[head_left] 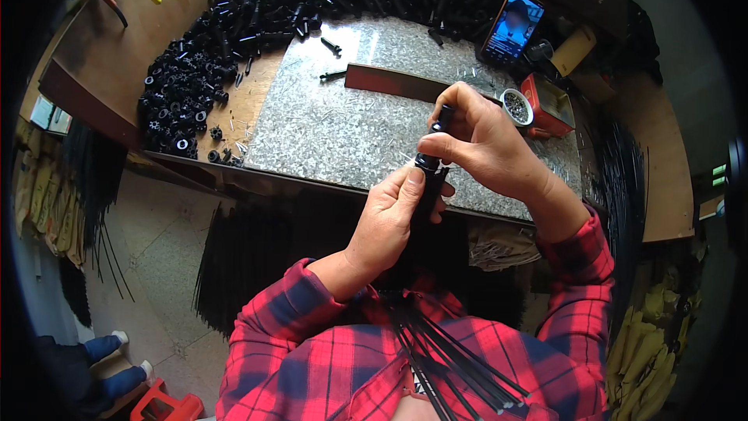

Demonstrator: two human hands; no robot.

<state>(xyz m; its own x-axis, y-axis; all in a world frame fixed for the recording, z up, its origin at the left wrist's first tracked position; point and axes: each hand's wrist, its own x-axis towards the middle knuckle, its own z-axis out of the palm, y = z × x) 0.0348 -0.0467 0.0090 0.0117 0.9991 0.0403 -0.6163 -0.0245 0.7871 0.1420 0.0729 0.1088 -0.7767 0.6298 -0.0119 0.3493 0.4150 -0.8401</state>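
Observation:
Just above the bench's front edge, both hands close on an upright black tubular plastic piece [428, 162]. My left hand [391, 214] wraps its lower part, thumb along the side. My right hand [487, 136] pinches its narrower upper part between thumb and bent fingers. Short pale metal bits stick out near the collar between the hands; they are too small to name. Thin black rods [460, 362] fan out over my lap; whether they join the held piece is hidden.
On the stone slab [335, 136] lie a flat metal bar [397, 82] and scattered pins. Black plastic parts [257, 19] are heaped behind and left. A lit phone [513, 25], white pin cup [516, 107] and red box [549, 105] stand right. Another person's legs [117, 359] show lower left.

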